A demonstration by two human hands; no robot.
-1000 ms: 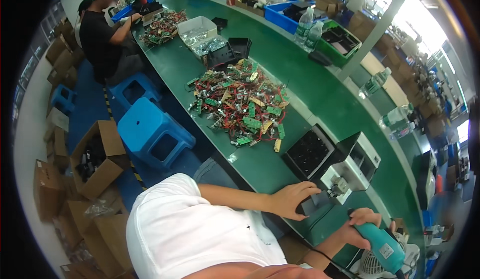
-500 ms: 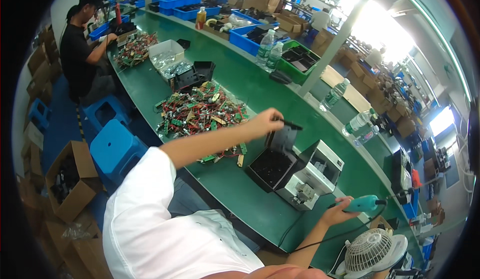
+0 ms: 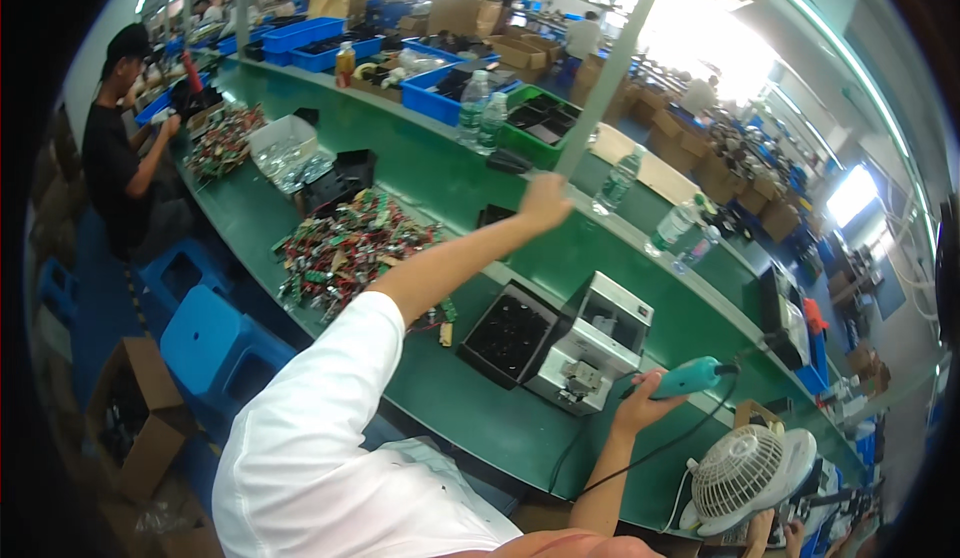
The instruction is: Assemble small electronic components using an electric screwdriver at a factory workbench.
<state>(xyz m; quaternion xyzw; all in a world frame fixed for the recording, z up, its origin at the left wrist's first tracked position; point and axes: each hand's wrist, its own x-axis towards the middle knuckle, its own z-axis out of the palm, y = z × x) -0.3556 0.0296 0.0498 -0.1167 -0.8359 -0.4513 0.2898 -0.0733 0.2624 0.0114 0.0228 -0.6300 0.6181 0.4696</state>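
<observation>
My left hand (image 3: 545, 204) is stretched out over the far side of the green bench, next to the raised ledge. Its fingers are curled out of sight and blurred, so its hold cannot be told. Just behind that forearm lies a dark flat piece (image 3: 496, 216). In my right hand (image 3: 640, 408) is a teal electric screwdriver (image 3: 684, 379) with a black cable, held to the right of a silver-and-black machine (image 3: 590, 343). Left of that machine stands a black tray (image 3: 508, 333) with small dark pieces in it.
A heap of circuit boards with wires (image 3: 350, 253) covers the bench to the left. A white fan (image 3: 740, 473) stands at the lower right, with another person's hands (image 3: 762, 530) below. Water bottles (image 3: 618, 180) line the ledge. A co-worker (image 3: 125, 148) sits far left.
My left hand has moved away to the far ledge, off the black panel it held above the tray. The view has shifted. My right hand still grips the screwdriver.
</observation>
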